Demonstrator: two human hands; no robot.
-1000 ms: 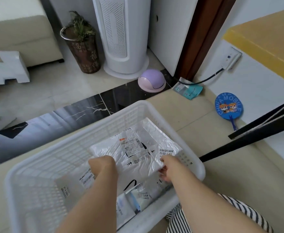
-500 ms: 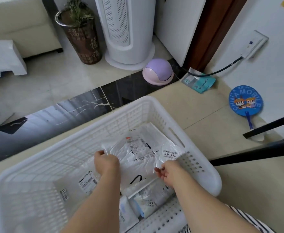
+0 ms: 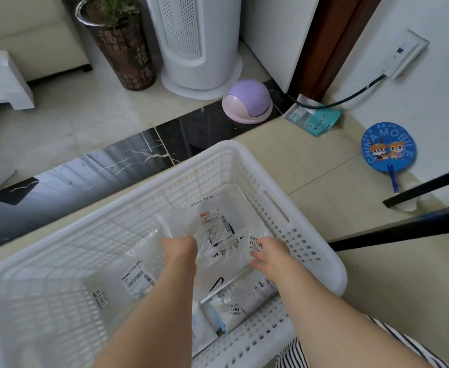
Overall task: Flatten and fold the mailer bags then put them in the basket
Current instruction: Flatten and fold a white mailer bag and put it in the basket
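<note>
Within the last second the folded mailer bag (image 3: 218, 232) was lowered flat into the basket (image 3: 324, 264), the right hand (image 3: 267, 257) relaxed open, the left hand (image 3: 179, 248) grip undeterminable, so placement was judged nearly complete.

Blue fan (image 3: 388, 147) reads "CHINA MOBILE"; vase (image 3: 127, 49) bears "福".

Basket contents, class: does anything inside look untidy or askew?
Yes. In the basket, the mailer bags lie crumpled and overlapping at different angles, not in a neat stack; both hands rest on the top one.
</note>
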